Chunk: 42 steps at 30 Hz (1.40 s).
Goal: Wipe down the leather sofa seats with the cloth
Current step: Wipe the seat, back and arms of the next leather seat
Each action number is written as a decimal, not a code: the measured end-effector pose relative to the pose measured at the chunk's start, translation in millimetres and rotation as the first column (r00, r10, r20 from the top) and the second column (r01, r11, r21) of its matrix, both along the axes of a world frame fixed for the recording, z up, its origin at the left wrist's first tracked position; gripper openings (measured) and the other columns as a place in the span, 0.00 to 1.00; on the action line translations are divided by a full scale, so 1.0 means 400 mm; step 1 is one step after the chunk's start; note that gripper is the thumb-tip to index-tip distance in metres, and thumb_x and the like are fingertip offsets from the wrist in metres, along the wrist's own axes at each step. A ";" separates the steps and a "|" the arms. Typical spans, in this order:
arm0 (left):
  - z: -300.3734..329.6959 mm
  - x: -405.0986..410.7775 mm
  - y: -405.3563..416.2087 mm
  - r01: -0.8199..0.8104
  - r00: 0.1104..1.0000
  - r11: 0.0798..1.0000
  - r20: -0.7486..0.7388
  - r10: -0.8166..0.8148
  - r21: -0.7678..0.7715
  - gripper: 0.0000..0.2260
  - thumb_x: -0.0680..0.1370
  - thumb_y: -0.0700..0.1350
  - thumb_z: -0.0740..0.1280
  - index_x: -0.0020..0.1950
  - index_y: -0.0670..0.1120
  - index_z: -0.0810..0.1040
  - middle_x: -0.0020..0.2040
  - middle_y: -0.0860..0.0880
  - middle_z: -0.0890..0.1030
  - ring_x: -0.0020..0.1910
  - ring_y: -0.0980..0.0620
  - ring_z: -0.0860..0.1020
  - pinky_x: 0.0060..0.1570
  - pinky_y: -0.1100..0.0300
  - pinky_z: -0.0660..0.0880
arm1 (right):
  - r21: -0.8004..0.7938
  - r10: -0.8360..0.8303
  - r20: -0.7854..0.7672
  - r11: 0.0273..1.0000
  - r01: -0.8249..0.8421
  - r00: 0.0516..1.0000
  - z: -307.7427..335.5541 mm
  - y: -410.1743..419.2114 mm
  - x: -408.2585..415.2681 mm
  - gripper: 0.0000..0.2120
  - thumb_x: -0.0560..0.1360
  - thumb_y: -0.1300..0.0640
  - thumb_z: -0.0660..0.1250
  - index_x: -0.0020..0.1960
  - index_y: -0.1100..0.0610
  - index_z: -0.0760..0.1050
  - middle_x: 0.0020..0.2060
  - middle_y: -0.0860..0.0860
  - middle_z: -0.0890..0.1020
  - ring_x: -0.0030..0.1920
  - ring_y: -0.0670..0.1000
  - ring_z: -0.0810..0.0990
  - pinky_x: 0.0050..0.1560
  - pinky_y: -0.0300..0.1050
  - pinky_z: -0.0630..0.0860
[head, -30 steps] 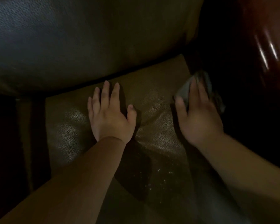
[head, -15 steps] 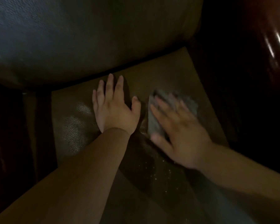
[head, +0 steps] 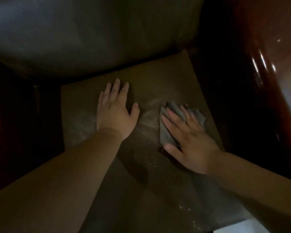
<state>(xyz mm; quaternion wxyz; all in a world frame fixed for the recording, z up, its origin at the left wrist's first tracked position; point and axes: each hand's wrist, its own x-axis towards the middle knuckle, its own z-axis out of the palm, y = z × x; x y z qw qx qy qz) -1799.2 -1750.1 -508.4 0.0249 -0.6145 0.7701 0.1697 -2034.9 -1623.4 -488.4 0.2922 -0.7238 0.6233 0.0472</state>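
A brown leather seat cushion (head: 151,175) fills the middle of the view, with the dark leather backrest (head: 91,36) above it. My left hand (head: 115,113) lies flat on the cushion, fingers straight and pointing at the backrest. A crumpled grey cloth (head: 166,132) sits on the right half of the seat. My right hand (head: 190,140) presses down on the cloth with spread, straight fingers and covers most of it. Small pale specks dot the leather below the cloth.
A glossy reddish wooden armrest (head: 265,91) runs down the right side, with a dark gap between it and the cushion. Another dark wooden frame part (head: 15,125) borders the seat on the left. A pale floor patch (head: 242,227) shows at the bottom right.
My right hand slid the cloth from the seat's far right edge leftward onto the cushion, then slightly back right and nearer. My left hand has stayed flat in place.
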 end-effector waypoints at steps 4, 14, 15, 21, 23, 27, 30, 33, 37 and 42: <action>0.004 0.077 0.113 0.065 0.997 0.998 0.043 -0.065 -0.002 0.31 0.84 0.65 0.49 0.86 0.57 0.51 0.87 0.52 0.49 0.85 0.49 0.45 0.82 0.48 0.44 | 0.077 -0.536 0.000 0.842 0.534 0.844 -0.018 -0.042 -0.103 0.34 0.81 0.31 0.37 0.84 0.41 0.39 0.84 0.44 0.42 0.84 0.54 0.45 0.81 0.53 0.48; 0.020 0.093 0.178 0.016 1.000 0.997 -0.005 -0.016 0.072 0.32 0.83 0.65 0.47 0.87 0.56 0.49 0.87 0.52 0.46 0.85 0.50 0.41 0.84 0.45 0.43 | -0.009 0.068 -0.003 0.998 -0.068 0.998 -0.013 0.026 0.014 0.35 0.81 0.31 0.37 0.85 0.42 0.40 0.84 0.46 0.48 0.84 0.55 0.39 0.82 0.59 0.39; 0.018 0.105 0.186 0.034 0.999 0.997 -0.006 -0.034 0.070 0.32 0.83 0.64 0.47 0.87 0.57 0.48 0.87 0.52 0.45 0.85 0.50 0.41 0.84 0.45 0.44 | 0.010 -0.191 -0.031 0.981 0.192 0.981 -0.019 0.000 -0.029 0.35 0.80 0.32 0.36 0.85 0.44 0.41 0.85 0.48 0.47 0.84 0.56 0.43 0.82 0.60 0.42; 0.014 0.131 0.232 0.045 0.998 0.999 0.042 -0.046 0.020 0.30 0.85 0.64 0.44 0.86 0.57 0.48 0.87 0.51 0.48 0.86 0.49 0.43 0.84 0.44 0.46 | 0.012 -0.332 -0.125 0.942 0.336 0.935 -0.011 0.043 0.043 0.43 0.75 0.26 0.28 0.84 0.46 0.36 0.83 0.46 0.36 0.83 0.56 0.35 0.81 0.61 0.38; 0.018 0.123 0.229 0.064 0.995 0.997 0.072 -0.068 0.048 0.32 0.84 0.65 0.42 0.86 0.57 0.45 0.87 0.51 0.44 0.85 0.48 0.40 0.84 0.44 0.43 | 0.042 -0.051 -0.088 0.998 0.055 0.995 0.009 0.099 0.030 0.39 0.77 0.25 0.32 0.83 0.41 0.35 0.83 0.43 0.33 0.81 0.54 0.28 0.81 0.60 0.35; 0.036 0.147 0.231 0.153 0.984 0.982 0.072 -0.161 0.111 0.35 0.82 0.68 0.42 0.86 0.55 0.40 0.86 0.50 0.38 0.84 0.47 0.35 0.83 0.43 0.41 | 0.141 -0.307 -0.056 0.940 0.312 0.950 0.030 0.089 -0.097 0.34 0.81 0.29 0.41 0.82 0.36 0.34 0.82 0.40 0.35 0.82 0.50 0.32 0.81 0.54 0.39; 0.036 0.167 0.257 0.201 0.968 0.973 0.132 -0.215 0.111 0.37 0.82 0.68 0.42 0.86 0.54 0.37 0.86 0.48 0.36 0.84 0.47 0.34 0.83 0.43 0.41 | 0.063 -0.566 -0.166 0.811 0.582 0.808 0.012 0.075 -0.016 0.36 0.81 0.30 0.37 0.84 0.45 0.36 0.83 0.45 0.35 0.83 0.56 0.37 0.81 0.56 0.36; 0.036 0.154 0.324 0.144 0.984 0.985 0.087 -0.152 0.091 0.37 0.82 0.68 0.43 0.86 0.52 0.40 0.86 0.48 0.38 0.84 0.48 0.36 0.83 0.43 0.40 | -0.040 -0.300 -0.145 0.954 0.297 0.943 0.013 0.153 0.162 0.39 0.79 0.27 0.34 0.84 0.45 0.37 0.84 0.47 0.38 0.82 0.55 0.32 0.80 0.61 0.33; 0.022 0.151 0.408 0.126 0.991 0.991 0.044 -0.127 0.037 0.36 0.83 0.65 0.46 0.87 0.48 0.45 0.87 0.48 0.44 0.85 0.48 0.40 0.84 0.43 0.43 | -0.060 0.208 -0.040 0.976 -0.210 0.977 0.009 0.214 0.099 0.37 0.80 0.25 0.41 0.84 0.40 0.42 0.84 0.45 0.44 0.83 0.54 0.36 0.81 0.55 0.34; -0.014 0.155 0.425 0.110 0.993 0.992 0.038 -0.108 -0.058 0.35 0.83 0.64 0.50 0.87 0.47 0.50 0.87 0.47 0.49 0.86 0.48 0.45 0.84 0.43 0.48 | -0.031 -0.607 -0.166 0.791 0.611 0.777 -0.033 0.099 -0.021 0.38 0.79 0.31 0.32 0.85 0.45 0.39 0.85 0.48 0.41 0.84 0.56 0.39 0.82 0.59 0.37</action>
